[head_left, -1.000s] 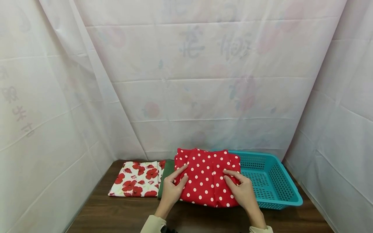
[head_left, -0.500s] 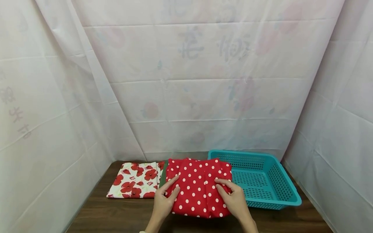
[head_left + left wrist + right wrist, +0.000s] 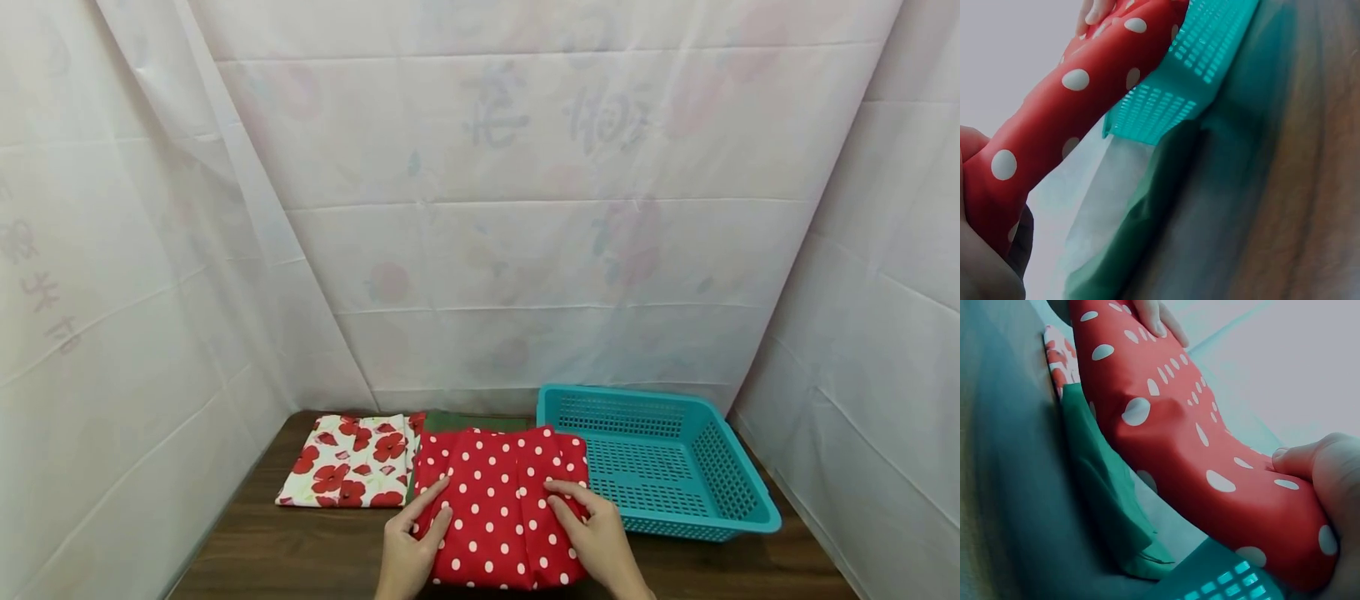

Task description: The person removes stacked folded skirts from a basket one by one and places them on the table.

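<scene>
A folded red cloth with white polka dots [image 3: 498, 508] is held by both hands near the front of the table. My left hand [image 3: 408, 546] grips its left side, thumb and fingers on the near face. Gripping the opposite side is my right hand [image 3: 596, 533], with its thumb pressed on the fabric in the right wrist view. Both wrist views show the cloth [image 3: 1147, 425] raised above the table, its lower edge bulging between the hands. Behind it lies a folded green cloth [image 3: 476, 422], mostly hidden in the head view.
Left of the green cloth lies a folded white cloth with red poppies [image 3: 348, 462]. A turquoise plastic basket [image 3: 765, 508] stands at the right. White curtains [image 3: 480, 250] enclose the dark wooden table [image 3: 300, 550] at the back and sides.
Both hands have drawn the polka-dot cloth toward the table's front and a little left. More of the basket and the green cloth's back edge now show.
</scene>
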`<state>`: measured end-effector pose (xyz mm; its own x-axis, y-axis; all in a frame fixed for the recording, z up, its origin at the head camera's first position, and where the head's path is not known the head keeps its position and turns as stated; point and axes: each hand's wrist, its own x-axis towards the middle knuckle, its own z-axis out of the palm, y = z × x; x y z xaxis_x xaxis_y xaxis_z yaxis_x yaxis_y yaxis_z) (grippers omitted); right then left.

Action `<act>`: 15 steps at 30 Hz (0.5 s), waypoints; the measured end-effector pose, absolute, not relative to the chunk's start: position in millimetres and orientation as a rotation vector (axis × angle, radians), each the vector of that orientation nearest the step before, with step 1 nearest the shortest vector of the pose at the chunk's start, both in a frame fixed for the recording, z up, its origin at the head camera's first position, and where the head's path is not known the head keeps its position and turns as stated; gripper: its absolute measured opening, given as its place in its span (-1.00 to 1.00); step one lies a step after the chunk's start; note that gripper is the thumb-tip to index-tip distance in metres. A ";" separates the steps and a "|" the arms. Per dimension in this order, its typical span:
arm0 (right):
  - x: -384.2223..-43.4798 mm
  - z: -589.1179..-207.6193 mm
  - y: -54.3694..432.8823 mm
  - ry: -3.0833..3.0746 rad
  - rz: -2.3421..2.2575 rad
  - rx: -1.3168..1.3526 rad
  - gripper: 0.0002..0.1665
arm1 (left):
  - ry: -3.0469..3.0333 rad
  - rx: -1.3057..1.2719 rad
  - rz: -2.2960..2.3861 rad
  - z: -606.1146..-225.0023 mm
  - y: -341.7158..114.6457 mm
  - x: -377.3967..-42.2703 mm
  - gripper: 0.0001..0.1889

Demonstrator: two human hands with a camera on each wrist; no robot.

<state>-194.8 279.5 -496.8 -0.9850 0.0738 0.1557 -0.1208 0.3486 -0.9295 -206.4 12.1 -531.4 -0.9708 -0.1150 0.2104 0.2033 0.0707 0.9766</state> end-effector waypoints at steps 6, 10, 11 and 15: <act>-188.6 -504.7 279.6 -2.445 1.764 0.034 -0.53 | -2.089 -0.036 -2.076 -538.0 12.8 -198.1 -0.54; -184.7 -510.4 278.1 -2.458 1.813 0.013 -0.45 | -2.105 0.035 -2.128 -542.9 8.8 -192.9 -0.51; -183.6 -512.2 277.6 -2.466 1.830 0.011 -0.42 | -2.113 0.050 -2.139 -544.4 7.3 -191.4 -0.50; -179.7 -521.5 275.8 -2.500 1.880 0.021 -0.32 | -2.168 0.084 -2.160 -550.5 -0.2 -184.3 -0.45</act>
